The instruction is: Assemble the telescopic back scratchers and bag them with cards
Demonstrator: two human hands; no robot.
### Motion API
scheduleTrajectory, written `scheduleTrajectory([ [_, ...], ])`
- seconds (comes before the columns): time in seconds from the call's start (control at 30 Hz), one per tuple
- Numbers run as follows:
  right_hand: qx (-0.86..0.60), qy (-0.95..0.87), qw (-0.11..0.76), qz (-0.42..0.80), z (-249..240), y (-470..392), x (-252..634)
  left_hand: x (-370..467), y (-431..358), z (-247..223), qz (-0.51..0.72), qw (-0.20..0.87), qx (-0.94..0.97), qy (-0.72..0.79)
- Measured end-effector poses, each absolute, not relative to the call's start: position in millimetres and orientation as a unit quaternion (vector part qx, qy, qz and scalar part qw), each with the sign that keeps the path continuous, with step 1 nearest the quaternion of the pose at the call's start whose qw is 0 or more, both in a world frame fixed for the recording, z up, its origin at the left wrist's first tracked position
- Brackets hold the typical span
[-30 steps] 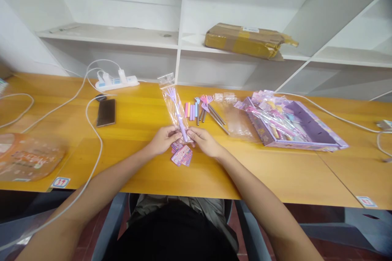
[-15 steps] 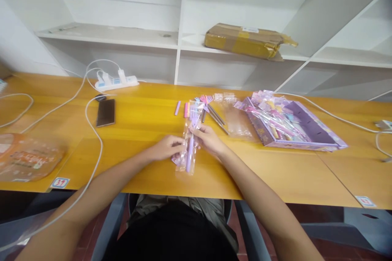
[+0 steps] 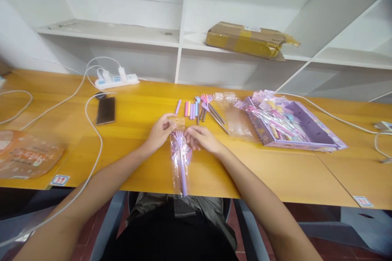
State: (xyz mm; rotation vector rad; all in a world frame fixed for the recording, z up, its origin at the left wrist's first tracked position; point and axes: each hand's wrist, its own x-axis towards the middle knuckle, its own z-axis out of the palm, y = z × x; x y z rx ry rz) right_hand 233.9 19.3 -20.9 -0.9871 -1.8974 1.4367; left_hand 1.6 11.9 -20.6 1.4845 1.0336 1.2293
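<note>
A clear plastic bag (image 3: 177, 173) hangs down toward the table's front edge, with a purple hand-shaped stick (image 3: 183, 167) inside it. My left hand (image 3: 161, 132) pinches the bag's top end. Beside the top of the bag, my right hand (image 3: 200, 138) has its fingers curled near the flap; whether they grip it is unclear. Behind my hands lie short coloured tubes (image 3: 189, 109) in pink, orange, purple and blue. Metal rods with small hand-shaped heads (image 3: 216, 115) lie to their right. One purple tube (image 3: 178, 107) is apart on the left.
A purple box (image 3: 306, 145) of packaged sticks is at the right, with empty clear bags (image 3: 240, 124) beside it. At the left are a phone (image 3: 105, 110), a power strip (image 3: 117, 82), white cables and an orange bag (image 3: 30, 153). A taped carton (image 3: 245, 40) rests on the shelf.
The bag with the purple stick has moved left and toward me. My left hand has risen to the bag's top, and my right hand has shifted slightly left.
</note>
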Motion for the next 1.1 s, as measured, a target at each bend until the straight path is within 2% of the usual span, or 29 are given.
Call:
scheduleTrajectory([
  [0.07, -0.415, -0.77, 0.351, 0.334, -22, 31, 243, 2, 12, -22, 0.49, 0.455, 0.609, 0.425],
  [0.13, -0.428, -0.816, 0.353, 0.16, -22, 41, 252, 3, 12, -24, 0.477, 0.457, 0.615, 0.431],
  [0.23, -0.437, -0.844, 0.306, 0.059, -27, 51, 260, 5, 11, -28, 0.455, 0.467, 0.617, 0.44],
  [0.4, -0.456, -0.847, 0.268, 0.053, -34, 55, 261, 7, 10, -33, 0.453, 0.471, 0.616, 0.439],
  [1.0, -0.485, -0.823, 0.289, 0.056, -36, 54, 260, 5, 10, -31, 0.443, 0.475, 0.631, 0.425],
  [1.1, -0.455, -0.835, 0.294, 0.098, -31, 52, 261, 4, 11, -32, 0.446, 0.473, 0.628, 0.427],
])
